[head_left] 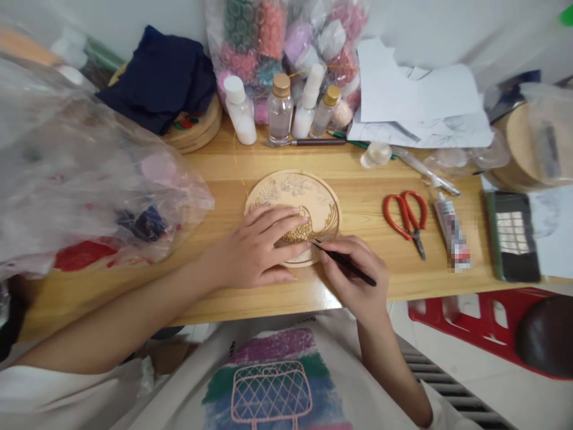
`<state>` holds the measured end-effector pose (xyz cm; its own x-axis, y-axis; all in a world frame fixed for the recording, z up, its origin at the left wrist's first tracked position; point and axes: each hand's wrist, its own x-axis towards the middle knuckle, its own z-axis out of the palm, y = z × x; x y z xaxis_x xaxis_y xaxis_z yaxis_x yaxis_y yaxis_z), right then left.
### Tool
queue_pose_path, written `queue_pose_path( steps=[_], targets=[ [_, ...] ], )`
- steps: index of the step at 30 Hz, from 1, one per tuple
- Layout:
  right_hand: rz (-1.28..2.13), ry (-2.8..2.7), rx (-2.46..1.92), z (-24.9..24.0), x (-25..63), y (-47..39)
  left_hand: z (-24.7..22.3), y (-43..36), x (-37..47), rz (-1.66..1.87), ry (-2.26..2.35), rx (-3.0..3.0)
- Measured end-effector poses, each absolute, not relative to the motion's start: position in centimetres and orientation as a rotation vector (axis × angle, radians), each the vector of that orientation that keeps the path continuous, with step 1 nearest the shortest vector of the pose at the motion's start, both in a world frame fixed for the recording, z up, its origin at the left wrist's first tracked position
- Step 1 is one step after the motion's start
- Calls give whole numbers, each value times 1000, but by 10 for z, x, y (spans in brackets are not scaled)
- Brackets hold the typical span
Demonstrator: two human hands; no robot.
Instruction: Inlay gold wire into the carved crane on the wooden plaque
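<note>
A round, pale disc (322, 200) with a raised rim lies on the table, bearing a drawn wave-like pattern and a gold scaled figure. My left hand (264, 248) rests flat on the disc's left and lower part, fingers spread, hiding some of the design. In my right hand (358, 275) is a pair of slim black tweezers (353, 270), pinched between thumb and fingers. Their tips meet the disc near the gold scales, close to my left fingertips. Whether anything is between the tips is too small to tell. A thin gold wire (236, 158) trails at the disc's upper left.
Red-handled pliers (406, 218), a glue tube (452, 233) and a phone (514, 236) lie to the right. Several bottles (280, 113) stand behind the disc, before a bag of colourful bundles (290, 36). Papers (416, 95) lie back right; a large plastic bag (89, 173) covers the left.
</note>
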<state>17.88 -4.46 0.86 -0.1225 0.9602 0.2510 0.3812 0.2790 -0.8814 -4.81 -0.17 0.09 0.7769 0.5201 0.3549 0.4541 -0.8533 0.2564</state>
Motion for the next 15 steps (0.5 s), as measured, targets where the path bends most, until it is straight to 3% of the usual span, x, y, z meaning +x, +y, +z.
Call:
queue_pose_path(
  steps=[15],
  targets=[
    [840, -1599, -1249, 7, 178, -46, -1, -1, -49, 614, 815, 2849]
  ],
)
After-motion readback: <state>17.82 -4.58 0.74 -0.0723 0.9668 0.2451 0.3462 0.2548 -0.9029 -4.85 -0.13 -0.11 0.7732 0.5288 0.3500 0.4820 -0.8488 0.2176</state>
